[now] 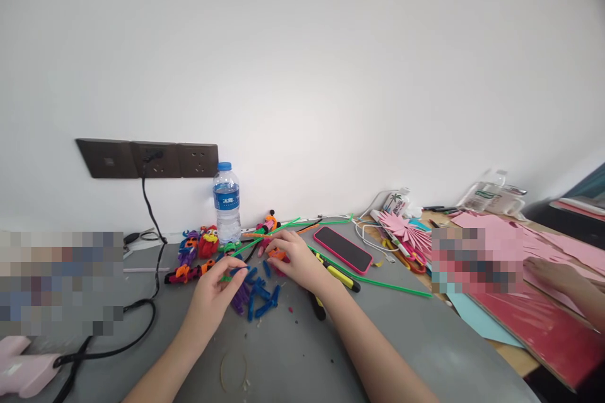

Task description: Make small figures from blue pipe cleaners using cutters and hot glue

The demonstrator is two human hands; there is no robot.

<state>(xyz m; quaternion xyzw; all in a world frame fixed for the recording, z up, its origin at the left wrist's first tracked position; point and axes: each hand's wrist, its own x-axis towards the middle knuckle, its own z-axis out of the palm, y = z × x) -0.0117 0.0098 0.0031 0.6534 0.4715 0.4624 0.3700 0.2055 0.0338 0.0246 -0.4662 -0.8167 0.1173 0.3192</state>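
Water btl [227, 198] nr wall sockets [165, 160]; pink-cased phone [343, 250]; pink paper fan [406, 230].

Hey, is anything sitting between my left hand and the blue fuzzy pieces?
Partly: purple fuzzy pieces lie between your left hand and the lower blue fuzzy pieces. Nothing visible separates your fingertips from the nearest blue ones.

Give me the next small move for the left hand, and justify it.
I'd likely bring the left hand down to the loose blue pieces: they lie just beside its fingertips, while the right hand is at an orange piece. Whether the left already pinches something is too small to tell.
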